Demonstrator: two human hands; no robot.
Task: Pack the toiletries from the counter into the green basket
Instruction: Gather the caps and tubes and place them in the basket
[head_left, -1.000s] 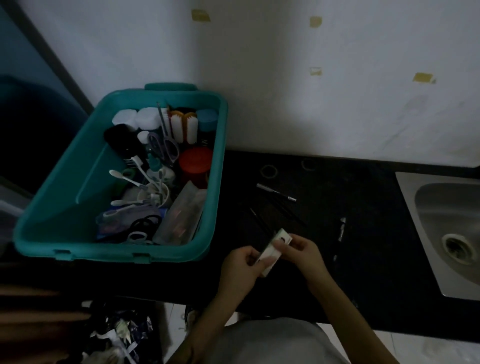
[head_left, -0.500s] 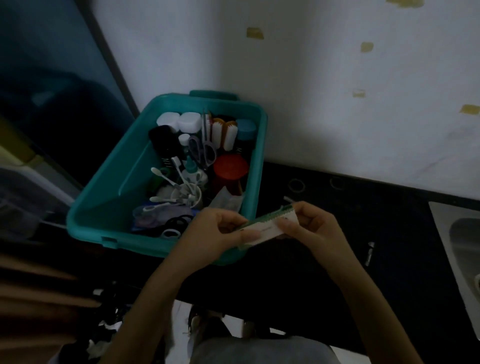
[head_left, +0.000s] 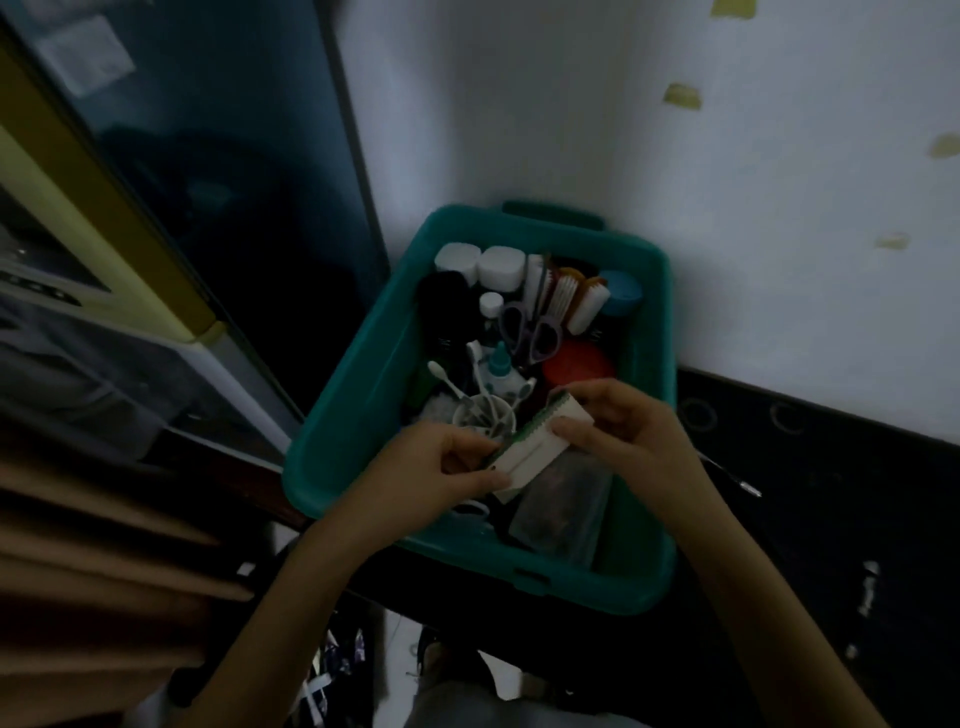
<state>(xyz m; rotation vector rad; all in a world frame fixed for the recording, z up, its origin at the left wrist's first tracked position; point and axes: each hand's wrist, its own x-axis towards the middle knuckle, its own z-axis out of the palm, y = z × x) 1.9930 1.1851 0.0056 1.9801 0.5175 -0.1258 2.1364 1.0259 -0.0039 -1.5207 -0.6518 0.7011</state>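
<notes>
- Two hands share one white packet (head_left: 537, 449) with a green toothed edge, held over the green basket (head_left: 358, 395) at frame centre.
- Its long axis runs lower left to upper right; a clear pouch (head_left: 566, 514) lies beneath, so the release likely goes straight down.
- At the lower-left end the left hand (head_left: 441, 467) pinches it; the right hand (head_left: 623, 431) pinches the upper-right end.

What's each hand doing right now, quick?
Left hand: pinches one end of the small white packet with a green toothed edge.
Right hand: pinches its other end.
</notes>
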